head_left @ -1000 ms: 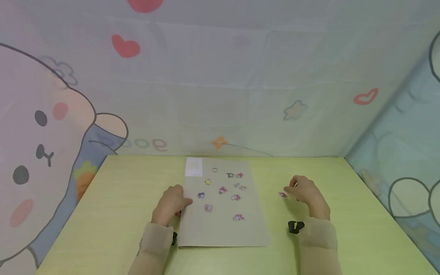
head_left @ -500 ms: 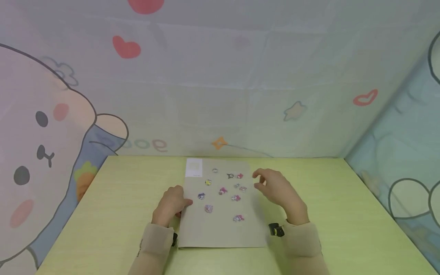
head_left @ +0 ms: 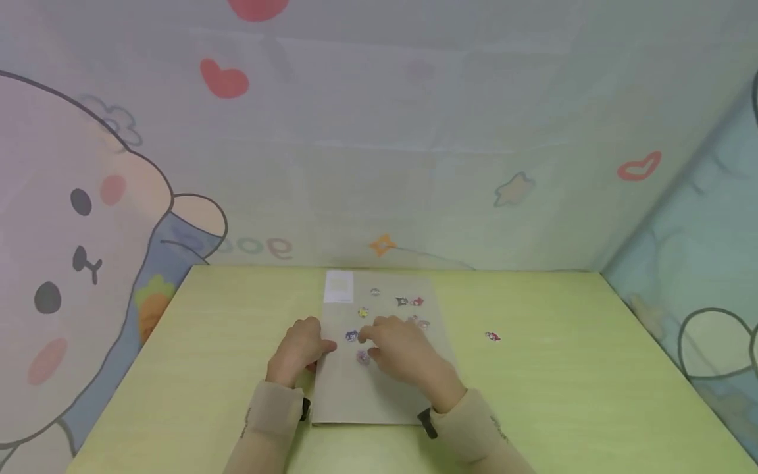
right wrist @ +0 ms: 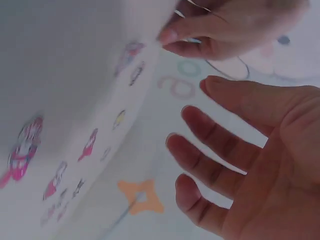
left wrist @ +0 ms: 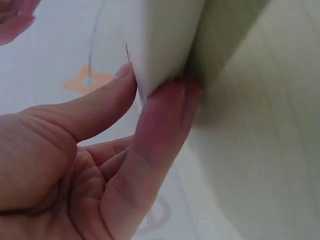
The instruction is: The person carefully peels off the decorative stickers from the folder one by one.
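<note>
My left hand (head_left: 301, 349) pinches the left edge of a flat beige pad (head_left: 355, 401), thumb on its face and fingers beneath, plain in the left wrist view at the pad's edge (left wrist: 167, 45). Over the middle of the pad is my right hand (head_left: 403, 352), its loosely bent fingers (right wrist: 192, 147) spread apart with nothing between them. Near its fingertips lie a dark blue-and-white cartoon sticker (head_left: 352, 336) and a pinkish one, the pink sticker (head_left: 363, 357). My right hand covers several stickers in the head view; a pink one, the large sticker (right wrist: 25, 147), shows in the right wrist view.
Farther up the pad are a yellow sticker (head_left: 363, 312), a dark sticker (head_left: 402, 301), a red sticker (head_left: 417, 301) and a white label (head_left: 339, 286). One loose red sticker (head_left: 493, 336) lies on the yellowish table (head_left: 562, 368) at right. A printed curtain (head_left: 444, 164) hangs behind.
My right hand has moved left from beside the loose red sticker, past the pad's right edge, to above its middle. My left hand keeps its hold; the head view has shifted slightly.
</note>
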`<state>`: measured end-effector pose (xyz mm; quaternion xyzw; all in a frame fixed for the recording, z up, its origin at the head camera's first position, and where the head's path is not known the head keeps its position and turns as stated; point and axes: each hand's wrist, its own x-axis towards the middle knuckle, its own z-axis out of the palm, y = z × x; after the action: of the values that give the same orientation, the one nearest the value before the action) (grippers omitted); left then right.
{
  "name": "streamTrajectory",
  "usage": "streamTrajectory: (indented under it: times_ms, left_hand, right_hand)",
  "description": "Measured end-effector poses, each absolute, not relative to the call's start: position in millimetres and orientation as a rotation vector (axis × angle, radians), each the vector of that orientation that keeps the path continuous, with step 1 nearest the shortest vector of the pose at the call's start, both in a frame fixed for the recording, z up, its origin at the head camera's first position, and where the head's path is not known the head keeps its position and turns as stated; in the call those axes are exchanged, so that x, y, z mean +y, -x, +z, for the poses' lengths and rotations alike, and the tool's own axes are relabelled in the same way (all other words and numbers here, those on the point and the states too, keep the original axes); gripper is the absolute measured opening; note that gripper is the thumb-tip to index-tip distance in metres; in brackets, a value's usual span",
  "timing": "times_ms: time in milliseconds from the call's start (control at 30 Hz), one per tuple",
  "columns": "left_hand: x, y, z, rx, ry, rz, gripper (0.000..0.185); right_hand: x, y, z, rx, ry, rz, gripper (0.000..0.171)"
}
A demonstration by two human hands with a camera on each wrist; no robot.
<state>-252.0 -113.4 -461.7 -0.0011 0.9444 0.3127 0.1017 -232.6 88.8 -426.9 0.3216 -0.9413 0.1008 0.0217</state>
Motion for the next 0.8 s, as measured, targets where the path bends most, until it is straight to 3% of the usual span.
streamTrajectory:
  times_ms: [467, 800]
  left_hand:
    - [-113.5, 251.9, -460.6, 2.778, 0.027, 0.923, 0.028]
    - [-111.5, 250.6, -460.1, 2.787, 0.02, 0.927, 0.028]
  right_hand:
    - [80.9, 261.4, -438.3, -2.671, -1.616, -0.047, 0.026]
    - [78.9, 269.1, -455.7, -2.702, -1.66, -0.096, 0.019]
